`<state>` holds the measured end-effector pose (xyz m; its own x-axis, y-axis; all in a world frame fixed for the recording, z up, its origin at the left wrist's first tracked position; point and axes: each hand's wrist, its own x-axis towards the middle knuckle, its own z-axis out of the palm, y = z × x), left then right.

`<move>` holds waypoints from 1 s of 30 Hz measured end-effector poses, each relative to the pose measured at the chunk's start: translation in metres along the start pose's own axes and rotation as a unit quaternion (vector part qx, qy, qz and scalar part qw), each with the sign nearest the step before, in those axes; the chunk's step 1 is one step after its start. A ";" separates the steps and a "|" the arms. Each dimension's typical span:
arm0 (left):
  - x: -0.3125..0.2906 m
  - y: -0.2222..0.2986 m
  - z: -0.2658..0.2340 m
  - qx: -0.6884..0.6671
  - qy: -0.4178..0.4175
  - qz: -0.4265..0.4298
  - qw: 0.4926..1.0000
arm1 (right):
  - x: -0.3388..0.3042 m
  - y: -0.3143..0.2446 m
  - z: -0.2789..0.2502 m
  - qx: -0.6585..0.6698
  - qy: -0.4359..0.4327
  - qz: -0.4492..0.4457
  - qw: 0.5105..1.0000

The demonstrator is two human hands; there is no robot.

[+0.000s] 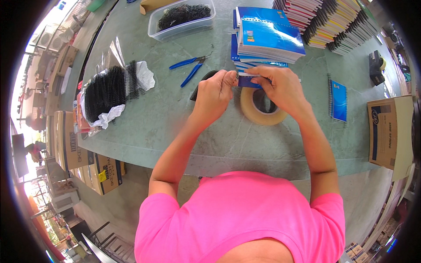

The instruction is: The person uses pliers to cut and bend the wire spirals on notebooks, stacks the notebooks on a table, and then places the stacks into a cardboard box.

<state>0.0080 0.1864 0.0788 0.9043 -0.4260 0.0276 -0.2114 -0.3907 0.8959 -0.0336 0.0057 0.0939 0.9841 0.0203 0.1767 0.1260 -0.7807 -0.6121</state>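
Note:
Between my hands, above a large roll of clear tape (253, 111), is a small dark-blue notebook (246, 82), seen nearly edge-on. My right hand (283, 90) grips it between thumb and fingers. My left hand (215, 94) is closed in a pinch at the notebook's left edge, where a bit of dark wire shows; what lies inside those fingers is hidden. A dark curved object (196, 93) is partly covered by my left hand. Blue-handled cutters (191, 74) lie to its left, jaws pointing away. Beyond my hands is a stack of blue notebooks (272, 37).
At left, a pile of black binding coils (105, 94) rests on plastic and white paper. A clear tub (153, 30) holds more coils. Rows of bound notebooks (331, 22) stand far right. A spiral notebook (338, 101), a tape dispenser (376, 68) and a cardboard box (383, 133) are at right.

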 end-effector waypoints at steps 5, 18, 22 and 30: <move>0.007 -0.013 0.009 0.088 0.147 0.210 0.963 | 0.001 -0.007 0.000 -0.014 -0.004 -0.023 1.000; 0.021 -0.003 -0.029 0.198 0.043 0.264 0.943 | 0.005 -0.005 0.017 -0.019 0.082 -0.090 0.992; -0.007 0.002 -0.012 0.308 -0.039 0.311 0.898 | 0.008 -0.004 0.017 0.017 0.074 -0.078 0.994; 0.005 -0.067 -0.022 0.305 0.013 0.074 0.949 | 0.007 -0.012 0.017 0.056 0.088 -0.099 0.990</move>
<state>0.0349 0.2289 0.0284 0.8551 -0.4958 0.1517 -0.5054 -0.7316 0.4575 -0.0260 0.0257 0.0892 0.9030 0.0482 0.4269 0.3361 -0.6983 -0.6320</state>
